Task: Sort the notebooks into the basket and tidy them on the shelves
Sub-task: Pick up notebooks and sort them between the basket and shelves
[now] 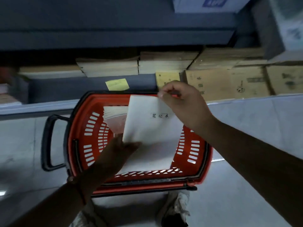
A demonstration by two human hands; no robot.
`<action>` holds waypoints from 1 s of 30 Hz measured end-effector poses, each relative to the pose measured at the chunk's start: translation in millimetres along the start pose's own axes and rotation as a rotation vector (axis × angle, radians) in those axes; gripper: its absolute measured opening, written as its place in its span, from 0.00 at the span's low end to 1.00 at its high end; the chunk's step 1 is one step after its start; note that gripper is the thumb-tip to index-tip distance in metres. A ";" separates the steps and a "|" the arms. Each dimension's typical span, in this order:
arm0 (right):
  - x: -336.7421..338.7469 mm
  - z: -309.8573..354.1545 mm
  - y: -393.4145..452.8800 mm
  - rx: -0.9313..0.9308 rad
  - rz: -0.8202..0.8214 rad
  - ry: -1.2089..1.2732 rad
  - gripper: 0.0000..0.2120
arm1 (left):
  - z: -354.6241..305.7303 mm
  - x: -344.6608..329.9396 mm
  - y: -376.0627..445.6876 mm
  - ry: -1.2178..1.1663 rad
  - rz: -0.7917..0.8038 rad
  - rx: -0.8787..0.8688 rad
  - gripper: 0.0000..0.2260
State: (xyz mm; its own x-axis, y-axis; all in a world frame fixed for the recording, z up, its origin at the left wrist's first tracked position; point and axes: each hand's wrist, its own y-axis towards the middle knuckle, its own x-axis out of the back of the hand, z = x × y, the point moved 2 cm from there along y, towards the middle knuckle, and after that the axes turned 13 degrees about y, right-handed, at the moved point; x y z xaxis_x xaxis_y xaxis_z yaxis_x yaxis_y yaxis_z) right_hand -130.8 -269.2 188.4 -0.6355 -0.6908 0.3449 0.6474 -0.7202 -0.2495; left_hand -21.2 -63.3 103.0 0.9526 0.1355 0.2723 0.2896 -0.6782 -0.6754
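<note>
A red plastic basket (pixel 91 128) with a black rim and handle stands on the floor below me. Above it I hold a white notebook (pixel 147 122) with black characters on its cover. My right hand (pixel 182 102) pinches its top right corner. My left hand (pixel 121 148) grips its lower left corner from beneath. More white notebooks (pixel 113 112) lie inside the basket, partly hidden by the one I hold. Stacks of tan notebooks (pixel 111 67) lie on the low shelf behind the basket.
The dark grey shelf unit (pixel 98 38) runs across the top of the view. Brown cardboard boxes (pixel 229 82) fill the low shelf at the right. A yellow sticky note (pixel 117 84) is on the shelf front. The basket's black handle (pixel 47 141) sticks out left. My shoes (pixel 177 208) stand near the basket.
</note>
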 end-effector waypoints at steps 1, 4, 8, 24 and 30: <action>14.5 10.5 -8.8 -0.044 -0.094 0.028 0.09 | -11.9 8.1 -18.8 -0.056 0.005 -0.006 0.30; 45.6 41.5 -56.3 -0.396 -0.177 0.243 0.20 | -57.7 29.2 -82.9 -0.166 0.062 -0.044 0.17; 48.5 110.7 -138.8 -0.573 0.023 0.598 0.20 | -124.5 62.0 -173.3 -0.199 0.092 -0.096 0.14; 95.7 417.3 -256.2 -0.298 -0.122 0.858 0.11 | -293.5 177.7 -426.6 -0.365 0.099 -0.150 0.27; 94.7 432.3 -235.0 -0.319 -0.103 0.798 0.11 | -293.0 169.9 -438.9 -0.504 0.074 -0.198 0.14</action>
State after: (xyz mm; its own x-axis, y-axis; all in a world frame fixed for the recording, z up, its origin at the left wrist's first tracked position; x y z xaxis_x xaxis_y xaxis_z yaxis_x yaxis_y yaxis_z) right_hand -161.3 -137.3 670.9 -0.8673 -0.3737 -0.3288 0.4971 -0.6831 -0.5350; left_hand -13.7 45.8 646.5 0.9103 0.3792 -0.1662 0.2439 -0.8155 -0.5249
